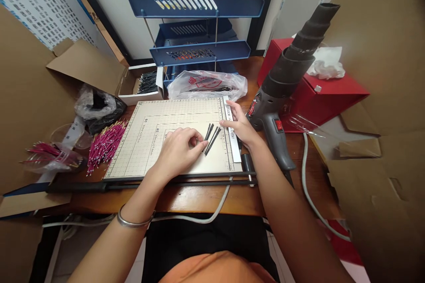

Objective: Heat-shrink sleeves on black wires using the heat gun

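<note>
Left hand (179,149) pinches black sticks (211,137) (long axis slanting far-right) by the cutting board (172,115)'s right edge, right hand (241,126) open-fingered touching them, bare grid leftward.

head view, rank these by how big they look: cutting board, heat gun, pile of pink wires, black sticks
1. cutting board
2. heat gun, though its nozzle rises toward the camera, so this is unsure
3. pile of pink wires
4. black sticks

Tubes (210,138) on cutter board (156,115) — wires (106,143) L, heat gun (282,75) R, shelf (232,0) behind.
</note>
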`<action>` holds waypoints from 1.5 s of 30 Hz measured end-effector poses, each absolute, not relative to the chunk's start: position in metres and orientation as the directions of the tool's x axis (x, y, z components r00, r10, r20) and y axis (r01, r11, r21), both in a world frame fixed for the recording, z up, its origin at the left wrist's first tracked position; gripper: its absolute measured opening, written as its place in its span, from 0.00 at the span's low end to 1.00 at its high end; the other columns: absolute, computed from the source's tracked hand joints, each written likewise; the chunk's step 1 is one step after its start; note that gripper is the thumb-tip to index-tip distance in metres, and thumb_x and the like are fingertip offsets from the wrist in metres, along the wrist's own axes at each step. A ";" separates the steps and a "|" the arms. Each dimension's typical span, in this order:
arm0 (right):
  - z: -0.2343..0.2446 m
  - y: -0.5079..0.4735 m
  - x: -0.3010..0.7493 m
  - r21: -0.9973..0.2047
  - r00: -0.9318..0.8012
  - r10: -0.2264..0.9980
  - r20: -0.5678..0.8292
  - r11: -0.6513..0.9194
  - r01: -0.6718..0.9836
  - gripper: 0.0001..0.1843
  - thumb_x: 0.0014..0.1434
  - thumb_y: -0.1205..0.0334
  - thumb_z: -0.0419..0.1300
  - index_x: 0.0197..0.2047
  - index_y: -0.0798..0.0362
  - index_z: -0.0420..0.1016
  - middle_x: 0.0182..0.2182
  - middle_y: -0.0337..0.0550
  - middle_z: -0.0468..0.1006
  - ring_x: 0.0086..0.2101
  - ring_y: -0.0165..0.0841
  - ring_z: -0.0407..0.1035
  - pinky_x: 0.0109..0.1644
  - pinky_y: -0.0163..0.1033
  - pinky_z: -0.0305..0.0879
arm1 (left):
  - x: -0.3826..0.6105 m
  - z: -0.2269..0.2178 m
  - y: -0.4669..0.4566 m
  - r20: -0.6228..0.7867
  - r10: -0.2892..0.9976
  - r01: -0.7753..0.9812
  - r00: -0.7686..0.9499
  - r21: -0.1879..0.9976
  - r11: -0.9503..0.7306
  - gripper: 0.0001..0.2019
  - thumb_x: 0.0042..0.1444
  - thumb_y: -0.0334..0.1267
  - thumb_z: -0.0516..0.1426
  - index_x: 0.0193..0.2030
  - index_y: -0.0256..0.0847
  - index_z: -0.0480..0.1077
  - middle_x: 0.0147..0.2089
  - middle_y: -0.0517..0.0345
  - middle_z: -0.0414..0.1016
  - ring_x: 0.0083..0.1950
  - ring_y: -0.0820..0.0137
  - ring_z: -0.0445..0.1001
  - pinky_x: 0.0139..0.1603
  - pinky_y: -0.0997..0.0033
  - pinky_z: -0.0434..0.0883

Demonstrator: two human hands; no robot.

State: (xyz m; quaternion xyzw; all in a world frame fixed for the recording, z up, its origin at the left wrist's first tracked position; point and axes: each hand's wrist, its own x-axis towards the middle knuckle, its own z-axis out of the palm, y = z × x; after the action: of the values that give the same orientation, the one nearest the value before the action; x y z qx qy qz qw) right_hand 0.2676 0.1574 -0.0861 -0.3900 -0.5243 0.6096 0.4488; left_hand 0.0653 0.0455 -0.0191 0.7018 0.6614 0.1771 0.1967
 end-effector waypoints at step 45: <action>-0.075 0.147 0.277 -0.990 -0.424 0.906 -0.005 -0.063 -0.123 0.54 0.44 0.58 0.76 0.72 0.42 0.62 0.77 0.45 0.64 0.76 0.49 0.58 0.85 0.58 0.47 | 0.062 0.029 0.080 -0.239 0.905 0.936 0.351 0.056 -0.348 0.10 0.48 0.26 0.62 0.21 0.42 0.73 0.25 0.46 0.75 0.36 0.50 0.82 0.46 0.55 0.75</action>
State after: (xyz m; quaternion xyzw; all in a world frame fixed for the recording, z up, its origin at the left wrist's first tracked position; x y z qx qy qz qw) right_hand 0.2773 0.1473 -0.0749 -0.3539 -0.5528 0.6373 0.4037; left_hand 0.0619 0.0800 0.0291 0.8167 0.5636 -0.0831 0.0917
